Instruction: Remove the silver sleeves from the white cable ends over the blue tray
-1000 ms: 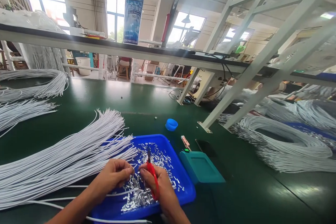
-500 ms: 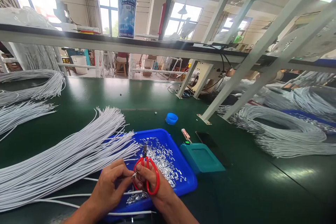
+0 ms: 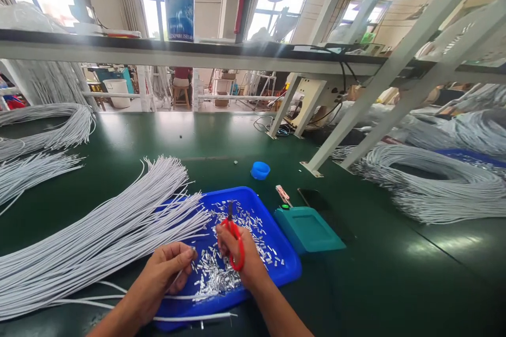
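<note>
My left hand (image 3: 169,268) is closed in a pinch over the near left part of the blue tray (image 3: 290,268). A white wire (image 3: 177,277) shows in its palm, and the small tip between thumb and finger is hard to make out. Over the tray's middle, my right hand (image 3: 245,255) is wrapped around red-handled scissors (image 3: 236,242), their short dark blades pointing away from me. Small shiny metal pieces (image 3: 221,279) lie scattered in the tray below both hands. A thick bundle of white wires (image 3: 118,221) rests with its ends over the tray's left edge.
Right of the tray sit a teal box (image 3: 312,229), a dark phone (image 3: 314,197) and a blue cap (image 3: 260,170). Slanting metal legs (image 3: 336,131) and coiled wires (image 3: 435,184) stand farther right. A spray can (image 3: 179,5) is on the shelf (image 3: 130,55) ahead.
My hands have moved apart: the right, with the scissors, went slightly up and right, the left slightly left. The view has shifted a little.
</note>
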Demonstrator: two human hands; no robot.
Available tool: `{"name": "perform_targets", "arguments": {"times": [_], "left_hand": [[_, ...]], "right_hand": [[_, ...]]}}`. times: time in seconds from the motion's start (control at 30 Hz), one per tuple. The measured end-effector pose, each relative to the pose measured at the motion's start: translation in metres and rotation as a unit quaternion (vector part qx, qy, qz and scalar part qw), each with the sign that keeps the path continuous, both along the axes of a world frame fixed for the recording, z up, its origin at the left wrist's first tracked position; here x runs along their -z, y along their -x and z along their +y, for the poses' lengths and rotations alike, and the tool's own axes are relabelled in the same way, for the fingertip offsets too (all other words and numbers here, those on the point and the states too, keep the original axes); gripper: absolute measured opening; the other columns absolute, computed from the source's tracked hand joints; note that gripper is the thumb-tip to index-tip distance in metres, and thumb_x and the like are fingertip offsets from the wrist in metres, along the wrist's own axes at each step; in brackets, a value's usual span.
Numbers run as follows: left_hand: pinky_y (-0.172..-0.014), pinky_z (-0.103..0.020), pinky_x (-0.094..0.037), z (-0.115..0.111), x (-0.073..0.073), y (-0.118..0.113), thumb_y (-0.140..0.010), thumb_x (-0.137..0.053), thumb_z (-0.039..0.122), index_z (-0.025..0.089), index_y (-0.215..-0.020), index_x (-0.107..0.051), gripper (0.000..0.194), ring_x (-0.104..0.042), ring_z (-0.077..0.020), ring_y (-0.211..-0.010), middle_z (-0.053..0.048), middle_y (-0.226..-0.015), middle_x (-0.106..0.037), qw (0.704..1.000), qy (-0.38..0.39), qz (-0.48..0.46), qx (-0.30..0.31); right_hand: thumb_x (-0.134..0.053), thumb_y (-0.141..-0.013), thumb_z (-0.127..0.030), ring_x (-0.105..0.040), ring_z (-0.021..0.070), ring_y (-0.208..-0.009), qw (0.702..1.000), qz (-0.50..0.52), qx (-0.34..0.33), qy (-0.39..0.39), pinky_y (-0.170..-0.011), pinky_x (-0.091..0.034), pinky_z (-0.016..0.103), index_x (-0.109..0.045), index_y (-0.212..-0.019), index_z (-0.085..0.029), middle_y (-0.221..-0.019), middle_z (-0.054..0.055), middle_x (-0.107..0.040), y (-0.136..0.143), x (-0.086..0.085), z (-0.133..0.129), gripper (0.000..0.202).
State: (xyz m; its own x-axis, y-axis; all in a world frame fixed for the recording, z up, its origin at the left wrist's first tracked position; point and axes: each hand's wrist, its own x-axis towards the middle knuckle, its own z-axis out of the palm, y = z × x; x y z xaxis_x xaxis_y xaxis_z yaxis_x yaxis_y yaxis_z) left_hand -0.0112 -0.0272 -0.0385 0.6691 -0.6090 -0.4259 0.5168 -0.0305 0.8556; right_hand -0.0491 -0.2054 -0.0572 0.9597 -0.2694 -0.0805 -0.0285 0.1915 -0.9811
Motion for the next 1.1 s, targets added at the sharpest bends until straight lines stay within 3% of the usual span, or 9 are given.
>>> {"name": "perform_targets", "arguments": {"times": [0.2, 0.3, 0.4, 0.47, 0.57, 0.67, 0.77, 0.97, 1.1], "left_hand": [[-0.040, -0.017, -0.021, -0.003, 0.005, 0.000, -0.072, -0.066, 0.047, 0.013, -0.076, -0.058, 0.035, -0.036, -0.0037, -0.041, 0.002, -0.057, -0.049, 0.998, -0.037, -0.044, 0.011], [-0.051, -0.021, -0.037, 0.002, 0.000, -0.004, -0.079, -0.057, 0.047, 0.015, -0.074, -0.063, 0.033, -0.048, -0.0097, -0.054, -0.002, -0.066, -0.055, 0.975, -0.083, -0.184, 0.096], [-0.080, -0.031, -0.042, 0.006, -0.002, -0.015, -0.087, -0.047, 0.038, 0.018, -0.073, -0.069, 0.032, -0.054, -0.0193, -0.088, -0.007, -0.093, -0.060, 0.858, -0.171, -0.469, 0.120], [-0.091, -0.037, -0.038, 0.004, 0.001, -0.024, -0.085, -0.050, 0.031, 0.021, -0.095, -0.069, 0.023, -0.049, -0.0239, -0.102, -0.008, -0.108, -0.058, 0.759, -0.245, -0.599, 0.071], [-0.092, -0.043, -0.037, -0.008, 0.010, -0.036, -0.076, -0.059, 0.016, 0.019, -0.129, -0.048, 0.054, -0.046, -0.0287, -0.105, -0.011, -0.114, -0.056, 0.657, -0.374, -0.651, 0.069], [-0.085, -0.044, -0.040, -0.019, 0.012, -0.046, -0.077, -0.053, 0.010, 0.015, -0.121, -0.053, 0.045, -0.052, -0.0296, -0.095, -0.012, -0.100, -0.061, 0.622, -0.449, -0.629, 0.123], [-0.083, -0.039, -0.040, -0.020, 0.004, -0.055, -0.082, -0.049, 0.018, 0.016, -0.101, -0.060, 0.022, -0.054, -0.0264, -0.093, -0.010, -0.097, -0.061, 0.686, -0.399, -0.595, 0.127], [-0.051, -0.021, -0.032, -0.008, -0.005, -0.068, -0.079, -0.057, 0.035, 0.017, -0.091, -0.050, 0.022, -0.046, -0.0097, -0.054, 0.002, -0.071, -0.052, 0.944, -0.125, -0.261, 0.160], [-0.043, -0.019, -0.014, -0.004, 0.000, -0.070, -0.075, -0.063, 0.043, 0.013, -0.071, -0.048, 0.034, -0.034, -0.0045, -0.046, 0.003, -0.060, -0.044, 0.983, -0.057, -0.104, 0.140]], "right_hand": [[-0.071, -0.066, -0.046, -0.037, 0.0072, -0.052, 0.993, 0.031, -0.107, -0.033, -0.050, -0.027, 0.022, -0.063, -0.079, -0.011, -0.057, -0.003, -0.045, 0.008, 0.001, 0.011, 0.039], [-0.070, -0.067, -0.046, -0.037, 0.0070, -0.051, 0.994, 0.025, -0.096, -0.040, -0.049, -0.027, 0.022, -0.062, -0.078, -0.011, -0.056, -0.003, -0.045, 0.008, 0.000, 0.007, 0.037], [-0.068, -0.069, -0.048, -0.036, 0.0067, -0.048, 0.999, 0.027, -0.036, -0.022, -0.047, -0.025, 0.021, -0.058, -0.073, -0.013, -0.053, -0.004, -0.044, 0.005, 0.003, -0.002, 0.036], [-0.067, -0.068, -0.049, -0.035, 0.0066, -0.048, 1.000, 0.029, 0.004, -0.011, -0.046, -0.025, 0.021, -0.055, -0.070, -0.014, -0.052, -0.005, -0.043, 0.003, 0.005, -0.007, 0.038], [-0.066, -0.069, -0.050, -0.034, 0.0066, -0.048, 0.999, 0.034, 0.019, 0.023, -0.047, -0.025, 0.021, -0.056, -0.070, -0.013, -0.053, -0.005, -0.041, 0.003, 0.007, -0.010, 0.038], [-0.065, -0.070, -0.050, -0.034, 0.0068, -0.048, 0.997, 0.045, 0.019, 0.055, -0.046, -0.025, 0.022, -0.056, -0.070, -0.014, -0.053, -0.005, -0.040, 0.004, 0.007, -0.011, 0.037], [-0.064, -0.071, -0.049, -0.035, 0.0072, -0.049, 0.997, 0.040, 0.022, 0.065, -0.047, -0.026, 0.022, -0.056, -0.070, -0.014, -0.054, -0.004, -0.040, 0.005, 0.005, -0.010, 0.036], [-0.060, -0.074, -0.047, -0.034, 0.0074, -0.048, 0.997, 0.036, -0.004, 0.067, -0.046, -0.025, 0.022, -0.056, -0.070, -0.014, -0.053, -0.004, -0.040, 0.006, 0.002, -0.007, 0.034], [-0.060, -0.074, -0.045, -0.034, 0.0077, -0.048, 0.994, 0.032, -0.007, 0.102, -0.045, -0.025, 0.022, -0.059, -0.071, -0.014, -0.052, -0.004, -0.041, 0.005, 0.005, -0.002, 0.032]]}}
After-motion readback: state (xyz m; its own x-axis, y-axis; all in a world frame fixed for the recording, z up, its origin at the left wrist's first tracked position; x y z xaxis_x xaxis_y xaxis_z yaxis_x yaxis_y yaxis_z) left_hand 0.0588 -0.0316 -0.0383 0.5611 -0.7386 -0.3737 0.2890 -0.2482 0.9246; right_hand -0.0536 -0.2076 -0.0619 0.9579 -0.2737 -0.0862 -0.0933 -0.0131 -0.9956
